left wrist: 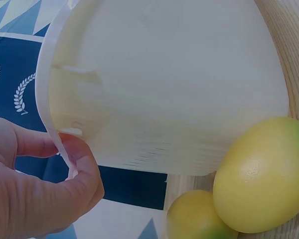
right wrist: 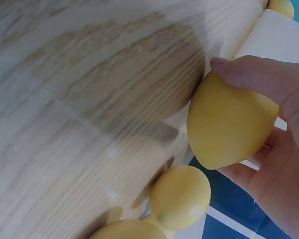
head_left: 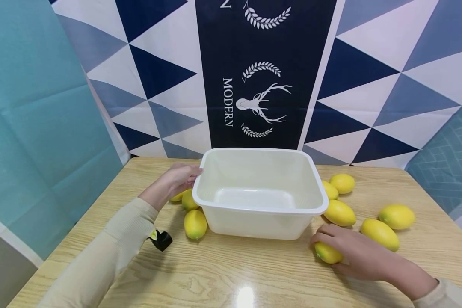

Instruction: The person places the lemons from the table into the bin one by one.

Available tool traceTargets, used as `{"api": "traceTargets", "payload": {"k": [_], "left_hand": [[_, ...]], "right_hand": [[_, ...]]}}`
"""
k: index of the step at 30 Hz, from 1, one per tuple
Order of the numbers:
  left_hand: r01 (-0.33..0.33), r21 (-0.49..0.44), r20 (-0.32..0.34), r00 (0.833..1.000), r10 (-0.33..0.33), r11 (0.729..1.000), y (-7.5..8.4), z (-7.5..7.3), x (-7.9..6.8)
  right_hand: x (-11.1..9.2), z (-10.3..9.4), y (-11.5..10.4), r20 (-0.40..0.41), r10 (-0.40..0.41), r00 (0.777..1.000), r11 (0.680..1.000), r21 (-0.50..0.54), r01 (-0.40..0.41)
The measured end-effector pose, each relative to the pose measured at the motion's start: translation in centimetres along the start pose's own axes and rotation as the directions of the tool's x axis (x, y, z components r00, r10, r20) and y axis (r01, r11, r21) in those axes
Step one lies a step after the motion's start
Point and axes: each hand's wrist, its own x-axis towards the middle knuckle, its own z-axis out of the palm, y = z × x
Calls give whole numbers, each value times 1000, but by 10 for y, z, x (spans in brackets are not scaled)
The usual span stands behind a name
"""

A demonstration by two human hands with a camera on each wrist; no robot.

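Observation:
A white plastic basin (head_left: 254,222) stands on the wooden table, and nothing lies in it. My left hand (head_left: 179,179) pinches its left rim between thumb and fingers, as the left wrist view shows with the rim (left wrist: 44,99) between them. Beside the basin's left wall lie several lemons, the nearest a yellow lemon (head_left: 195,224). To the right of the basin my right hand (head_left: 356,250) grips a lemon (head_left: 327,253) at table level. In the right wrist view the thumb and fingers curl round this lemon (right wrist: 229,119).
More lemons lie on the right: one against the basin (head_left: 339,213), one farther back (head_left: 342,183), and a pair near my right hand, including a lemon (head_left: 397,217). A patterned cloth (head_left: 169,85) hangs behind the table (head_left: 200,273). A black wrist device (head_left: 161,240) sits at my left sleeve.

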Motion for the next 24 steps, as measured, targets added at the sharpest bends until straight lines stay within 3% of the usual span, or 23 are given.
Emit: {"api": "traceTargets", "payload": {"k": [24], "left_hand": [[4,-7,18,1000,-4,1000,-2,-1,1]], "right_hand": [[7,-9,-16,-35,-56,998,993,-104,52]]}}
